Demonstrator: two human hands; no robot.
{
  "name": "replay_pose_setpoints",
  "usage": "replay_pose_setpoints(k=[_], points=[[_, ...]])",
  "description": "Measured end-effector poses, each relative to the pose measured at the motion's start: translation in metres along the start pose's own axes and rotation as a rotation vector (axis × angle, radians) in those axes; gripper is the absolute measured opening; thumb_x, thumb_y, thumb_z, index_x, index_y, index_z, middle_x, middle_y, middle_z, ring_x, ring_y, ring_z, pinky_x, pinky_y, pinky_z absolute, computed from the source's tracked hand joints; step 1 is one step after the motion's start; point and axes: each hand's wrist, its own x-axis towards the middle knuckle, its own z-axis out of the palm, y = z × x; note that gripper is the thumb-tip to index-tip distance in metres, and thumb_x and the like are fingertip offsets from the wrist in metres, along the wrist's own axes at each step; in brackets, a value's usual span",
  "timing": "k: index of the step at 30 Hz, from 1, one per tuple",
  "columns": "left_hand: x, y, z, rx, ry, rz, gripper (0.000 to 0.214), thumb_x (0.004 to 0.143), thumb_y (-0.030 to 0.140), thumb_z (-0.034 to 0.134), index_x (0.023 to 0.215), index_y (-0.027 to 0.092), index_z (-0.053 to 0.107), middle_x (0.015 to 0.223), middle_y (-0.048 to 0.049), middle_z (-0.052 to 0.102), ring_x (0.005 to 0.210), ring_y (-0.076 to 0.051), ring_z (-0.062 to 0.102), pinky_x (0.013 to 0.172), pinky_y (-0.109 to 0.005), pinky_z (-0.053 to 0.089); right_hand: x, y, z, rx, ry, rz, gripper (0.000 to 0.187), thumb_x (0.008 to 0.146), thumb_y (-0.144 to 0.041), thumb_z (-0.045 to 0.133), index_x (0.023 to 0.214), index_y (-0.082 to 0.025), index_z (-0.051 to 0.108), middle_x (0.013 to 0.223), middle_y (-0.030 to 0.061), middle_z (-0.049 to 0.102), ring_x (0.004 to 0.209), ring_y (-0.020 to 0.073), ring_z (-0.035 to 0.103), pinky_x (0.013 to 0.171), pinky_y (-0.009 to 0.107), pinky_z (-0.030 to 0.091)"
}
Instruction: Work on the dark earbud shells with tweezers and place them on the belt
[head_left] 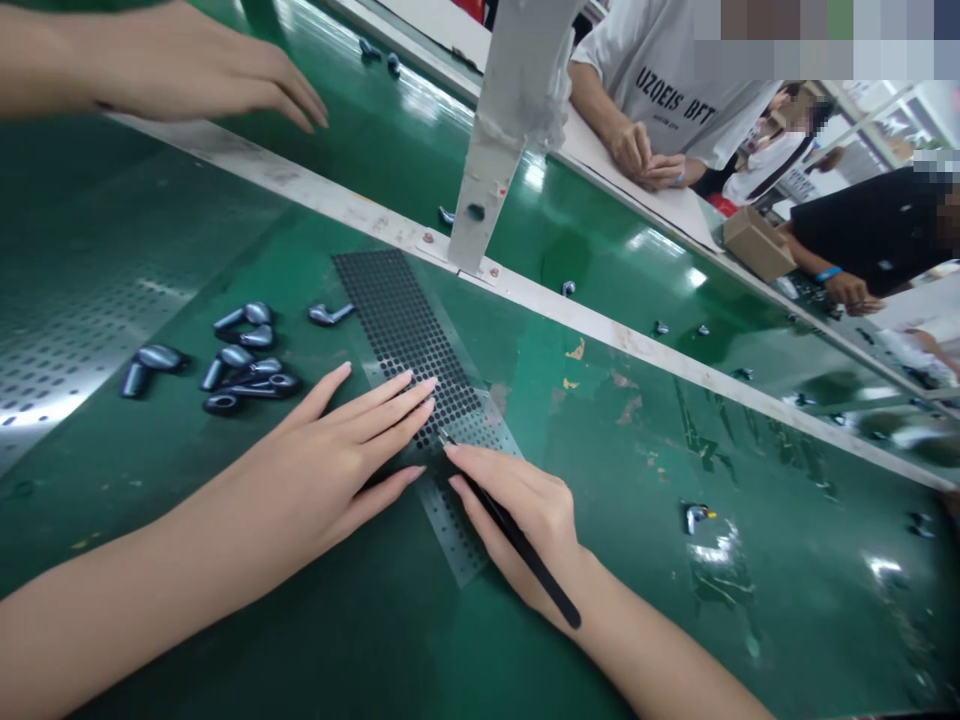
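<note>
My left hand (330,455) lies flat with fingers stretched out, pressing on a long strip of small black dots (397,320) that lies on the green table. My right hand (525,520) is closed round black tweezers (517,545); their tip touches the strip just right of my left fingertips. A pile of several dark blue-grey earbud shells (240,360) lies to the left of my left hand, with one more shell (330,314) beside the strip.
Another person's hand (202,70) rests at the top left. A grey metal post (495,150) stands on the rail beyond the strip. Behind it runs a green conveyor (600,240) with scattered shells, where other people work. One small part (697,517) lies at the right.
</note>
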Motion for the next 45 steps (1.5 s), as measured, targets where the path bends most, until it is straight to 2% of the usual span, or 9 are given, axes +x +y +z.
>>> replay_pose_setpoints(k=[5,12,17,20,25,28,34,38,45], points=[[0.000,-0.002,0.004,-0.003,-0.008,0.012,0.061,0.117,0.042,0.040,0.176,0.040,0.025,0.166,-0.0081,0.061,0.151,-0.036,0.061,0.134,-0.068,0.033,0.004,0.008,-0.008,0.280,0.006,0.320,0.024,0.101,-0.016,0.073,0.121,-0.025,0.084,0.108,0.0057,0.089,0.096,0.0182,0.087,0.094,0.029,0.072],[-0.004,-0.012,0.021,0.079,0.128,0.083,0.060,0.116,0.045,0.038,0.175,0.032,0.033,0.159,-0.0090,0.067,0.143,-0.035,0.068,0.134,-0.060,0.037,0.005,0.024,-0.004,0.789,0.211,0.766,0.016,0.084,-0.033,0.093,0.098,-0.028,0.092,0.109,0.0055,0.085,0.095,0.0198,0.084,0.098,0.033,0.070],[-0.007,-0.027,0.030,0.112,0.154,0.099,0.056,0.115,0.049,0.039,0.166,0.032,0.051,0.158,-0.0087,0.068,0.139,-0.037,0.071,0.129,-0.061,0.044,0.011,0.024,-0.004,0.944,0.354,0.869,0.026,0.077,-0.043,0.099,0.092,-0.023,0.092,0.105,0.0081,0.086,0.090,0.0214,0.084,0.096,0.036,0.071],[0.002,-0.032,0.019,0.067,0.050,0.064,0.056,0.112,0.058,0.042,0.148,0.028,0.073,0.150,-0.0118,0.074,0.134,-0.042,0.073,0.122,-0.068,0.050,0.020,0.034,-0.006,1.013,0.466,0.884,0.029,0.073,-0.040,0.101,0.091,-0.020,0.091,0.100,0.0086,0.087,0.096,0.0234,0.084,0.106,0.041,0.068],[0.071,-0.040,0.000,-0.031,-0.127,-0.023,0.048,0.109,0.053,0.048,0.111,0.024,0.086,0.112,-0.0138,0.086,0.107,-0.034,0.081,0.102,-0.053,0.065,0.033,0.064,-0.004,1.131,0.691,0.868,0.030,0.066,-0.035,0.102,0.088,-0.021,0.087,0.099,0.0061,0.088,0.099,0.0224,0.084,0.115,0.043,0.063],[0.147,-0.049,0.007,-0.030,-0.138,-0.036,0.030,0.108,0.044,0.065,0.119,0.019,0.077,0.122,-0.0107,0.080,0.112,-0.028,0.077,0.104,-0.052,0.063,0.034,0.075,-0.005,1.177,0.796,0.848,0.029,0.066,-0.029,0.101,0.089,-0.021,0.084,0.101,0.0064,0.087,0.102,0.0222,0.084,0.117,0.042,0.062],[0.279,-0.056,0.041,-0.021,-0.107,-0.154,0.037,0.105,0.041,0.074,0.135,0.020,0.069,0.139,-0.0121,0.071,0.119,-0.029,0.072,0.102,-0.053,0.064,0.031,0.081,-0.022,1.224,0.893,0.784,0.029,0.067,-0.024,0.100,0.089,-0.021,0.081,0.103,0.0074,0.088,0.103,0.0237,0.085,0.115,0.045,0.064],[0.307,-0.056,0.052,-0.053,-0.126,-0.204,0.037,0.105,0.041,0.074,0.135,0.020,0.069,0.138,-0.0120,0.071,0.117,-0.029,0.073,0.099,-0.051,0.065,0.034,0.081,-0.035,1.244,0.894,0.738,0.032,0.065,-0.026,0.102,0.087,-0.019,0.079,0.100,0.0087,0.088,0.101,0.0246,0.086,0.112,0.045,0.065],[0.311,-0.059,0.043,-0.170,-0.111,-0.297,0.037,0.104,0.041,0.075,0.135,0.020,0.069,0.137,-0.0117,0.071,0.117,-0.029,0.073,0.099,-0.051,0.065,0.039,0.070,-0.041,1.283,0.842,0.688,0.035,0.063,-0.029,0.103,0.083,-0.020,0.076,0.097,0.0080,0.088,0.094,0.0235,0.086,0.113,0.047,0.065]])
